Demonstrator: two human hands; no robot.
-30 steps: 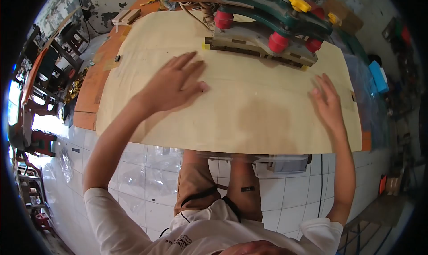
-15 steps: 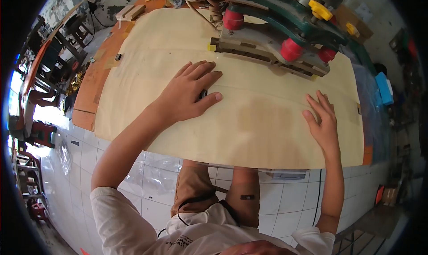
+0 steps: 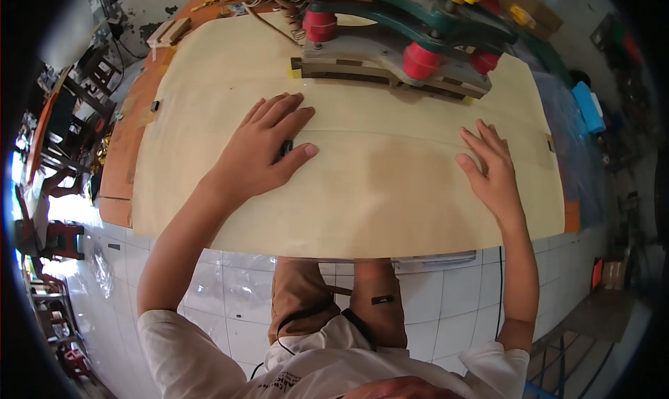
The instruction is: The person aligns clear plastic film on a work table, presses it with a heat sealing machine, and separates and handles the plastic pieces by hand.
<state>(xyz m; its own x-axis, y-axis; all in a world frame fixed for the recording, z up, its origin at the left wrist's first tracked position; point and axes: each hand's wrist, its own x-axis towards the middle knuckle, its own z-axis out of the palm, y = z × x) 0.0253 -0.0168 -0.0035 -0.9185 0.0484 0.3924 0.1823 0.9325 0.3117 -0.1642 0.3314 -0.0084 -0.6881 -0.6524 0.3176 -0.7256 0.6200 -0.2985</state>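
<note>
A large pale yellow sheet (image 3: 327,183) covers most of the table in front of me. My left hand (image 3: 263,148) lies palm down on its left half, fingers spread and pointing away. A small black piece (image 3: 286,147) shows in the gap between the thumb and forefinger; the rest of it is hidden by the hand. Near the sheet's right side, my right hand (image 3: 493,172) has its fingers stretched out, on or just above the surface. It holds nothing. Faint crease lines run across the sheet.
Beyond my hands stands a machine with a green arm (image 3: 397,26), red knobs (image 3: 421,61) and a long metal bar (image 3: 376,78) above the sheet. Small black pieces (image 3: 155,106) sit at the sheet's side edges. Wooden blocks (image 3: 169,32) lie at the far left.
The view has turned a little, so the table and machine appear farther left and slightly higher. Both hands keep about the same places on the sheet, with fingers still spread.
</note>
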